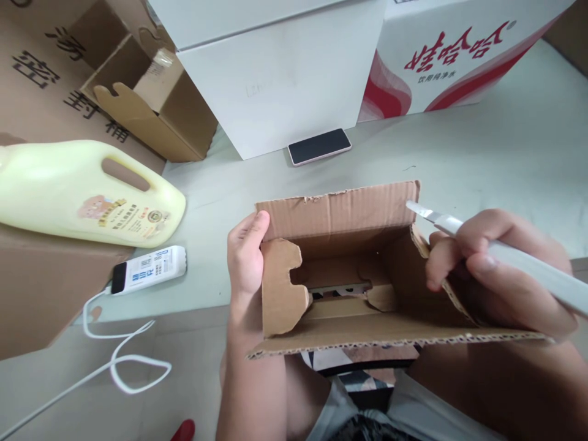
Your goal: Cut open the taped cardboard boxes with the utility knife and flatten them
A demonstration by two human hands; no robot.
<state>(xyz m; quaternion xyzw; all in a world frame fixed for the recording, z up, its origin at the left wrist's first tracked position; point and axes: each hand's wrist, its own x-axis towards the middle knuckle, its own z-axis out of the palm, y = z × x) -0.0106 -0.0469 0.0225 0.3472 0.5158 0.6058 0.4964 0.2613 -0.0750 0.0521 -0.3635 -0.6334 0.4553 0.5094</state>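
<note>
So I've got this notched-flap cardboard box (340, 245) up in my hands, on my side of the smartphone (320, 146), right at the near edge of the pale tabletop (505, 165). Its long axis runs left to right, mouth facing up at me, far flap standing on the phone's side, and through a gap in the bottom I can see some patterned cloth. My left hand (245, 257) is clamped on the box's left end, thumb pressed on the corner of that far flap. My right hand (505, 294) is closed around a pale-handled utility knife (533, 266), with some fingers curled against the box's right end too. The knife slants, handle toward my lower right, blade aimed left and away from me, tip at the flap's right corner. Can't tell if it's actually touching. Just behind the phone stands a plain white carton (280, 79), and to the phone's right and further back is a red-and-white Wahaha water carton (441, 61). Well left of the phone there's a pale yellow handled jug (68, 190), plus a small white device (156, 269) with a white cable (119, 361) plugged in.
</note>
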